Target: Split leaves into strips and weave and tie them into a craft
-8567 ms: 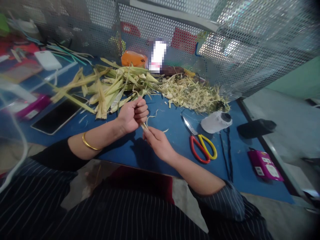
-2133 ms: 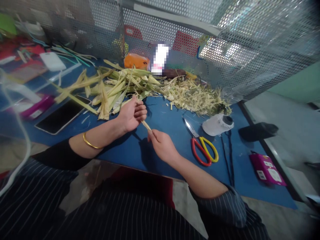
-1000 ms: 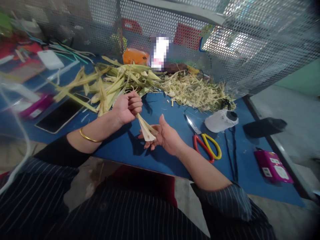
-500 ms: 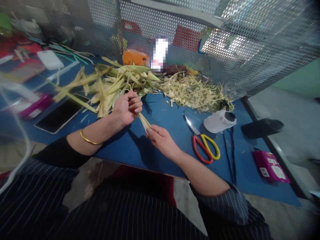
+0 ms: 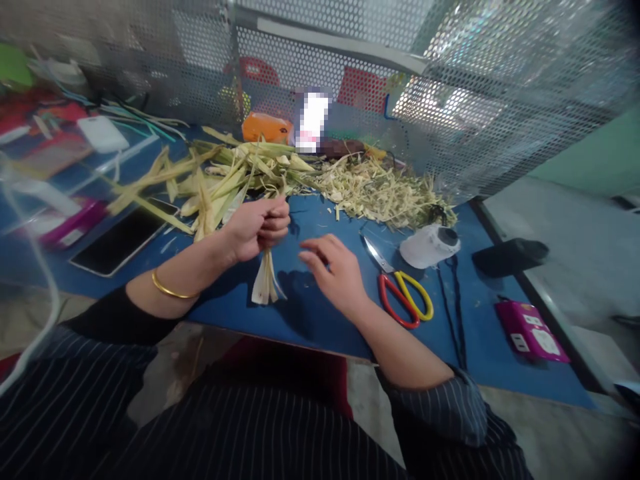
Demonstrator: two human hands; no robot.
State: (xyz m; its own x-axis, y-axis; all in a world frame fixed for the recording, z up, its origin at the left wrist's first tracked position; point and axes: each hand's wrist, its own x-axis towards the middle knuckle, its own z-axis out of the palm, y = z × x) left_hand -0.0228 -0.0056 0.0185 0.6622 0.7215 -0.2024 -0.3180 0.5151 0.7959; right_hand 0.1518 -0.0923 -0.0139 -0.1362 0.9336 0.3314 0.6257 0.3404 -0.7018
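My left hand (image 5: 260, 227) is closed around a strip of corn husk (image 5: 266, 283), whose pale, fanned end hangs below the fist over the blue table (image 5: 330, 333). Just to the right, my right hand (image 5: 333, 270) is off the husk, its fingers apart and slightly curled, holding nothing. Behind my left hand spreads a heap of long green-yellow corn husks (image 5: 220, 180). Scissors (image 5: 395, 280) with one red and one yellow handle lie partly spread to the right of my right hand. The husk's upper end is mostly hidden by my left fingers.
Shredded husk scraps (image 5: 380, 190) are piled at the back, beside an orange packet (image 5: 267, 127). At right are a white-wrapped spool (image 5: 430, 247), a black cylinder (image 5: 510, 257) and a purple socket box (image 5: 533, 330). A dark phone (image 5: 120, 240) lies left. A perforated metal screen (image 5: 320, 40) stands behind.
My right hand has let go of the husk's lower end and opened. The husk now hangs down from my left fist rather than stretching between both hands.
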